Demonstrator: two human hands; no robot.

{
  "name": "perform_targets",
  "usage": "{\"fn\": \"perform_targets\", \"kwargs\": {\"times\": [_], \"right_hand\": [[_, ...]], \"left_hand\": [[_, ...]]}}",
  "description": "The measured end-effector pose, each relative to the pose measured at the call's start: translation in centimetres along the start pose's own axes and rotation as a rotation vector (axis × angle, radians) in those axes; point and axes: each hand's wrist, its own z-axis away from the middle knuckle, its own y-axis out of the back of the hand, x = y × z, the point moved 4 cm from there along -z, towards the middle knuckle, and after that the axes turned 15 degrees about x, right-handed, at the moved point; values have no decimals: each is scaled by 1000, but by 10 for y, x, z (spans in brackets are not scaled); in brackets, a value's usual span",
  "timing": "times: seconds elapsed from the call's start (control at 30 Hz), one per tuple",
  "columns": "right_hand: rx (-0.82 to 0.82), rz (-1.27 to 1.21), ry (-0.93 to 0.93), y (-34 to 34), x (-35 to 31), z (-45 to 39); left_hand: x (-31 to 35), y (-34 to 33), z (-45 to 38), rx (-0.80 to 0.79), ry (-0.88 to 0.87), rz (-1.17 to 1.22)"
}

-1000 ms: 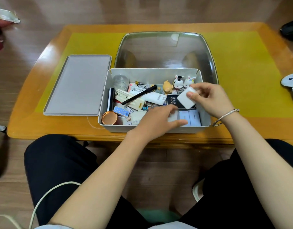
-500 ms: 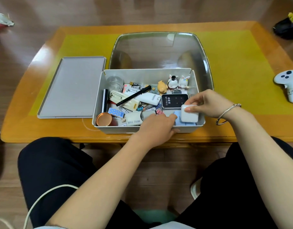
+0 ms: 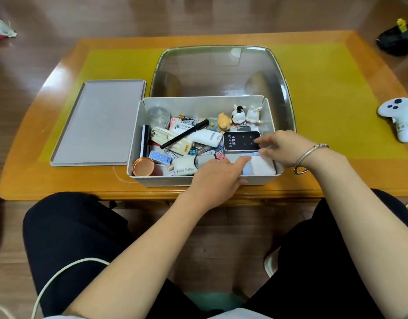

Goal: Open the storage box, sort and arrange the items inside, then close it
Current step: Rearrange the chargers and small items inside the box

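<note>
The grey storage box [image 3: 135,143] stands open on the table, its clear lid [image 3: 221,70] flipped back behind it. Inside lie a copper cup [image 3: 143,166], a mini fan [image 3: 187,168], a black pen [image 3: 184,134], three small figurines [image 3: 238,116] and a black Wi-Fi device [image 3: 238,141]. A white block [image 3: 264,166] sits in the front right corner on pale blue packs. My left hand [image 3: 218,180] rests over the front wall, its index finger stretched toward the block. My right hand [image 3: 283,149] hovers with spread fingers at the Wi-Fi device's right edge, holding nothing.
A flat grey tray [image 3: 99,123] lies left of the box on the yellow mat [image 3: 325,93]. A white game controller [image 3: 399,117] sits at the table's right edge. A dark object [image 3: 397,41] lies on the floor beyond the far right corner.
My right hand lowered the white block into the front right corner and let go of it. My left hand slid back a little, its index finger now pointing at the block.
</note>
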Motion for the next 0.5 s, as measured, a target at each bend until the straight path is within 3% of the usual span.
{"fn": "perform_targets", "kwargs": {"times": [0.17,0.5], "right_hand": [[-109,180,-1,-12,-4,-3],[-113,133,-7,-9,-7,-2]], "left_hand": [[3,4,0,29,-71,-7],[2,-1,0,53,-105,-14]]}}
